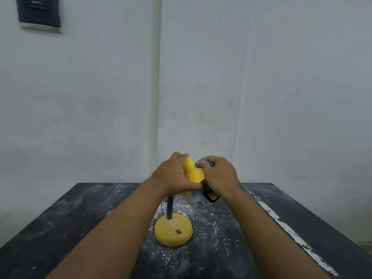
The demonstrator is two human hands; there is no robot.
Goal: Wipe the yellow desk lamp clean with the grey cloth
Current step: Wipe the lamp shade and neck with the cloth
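Note:
The yellow desk lamp stands in the middle of the dark table, its round base dusted with white powder and carrying a small red switch. A grey stem rises to the yellow shade. My left hand grips the shade's left side. My right hand presses the grey cloth against the shade's right side; only a small bit of cloth shows between my fingers. Below my right hand a yellow and black object is partly hidden.
White powder is scattered on the dark table around the lamp base. A white streak runs along the table's right side. A thin black cord trails behind the stem. A white wall stands close behind.

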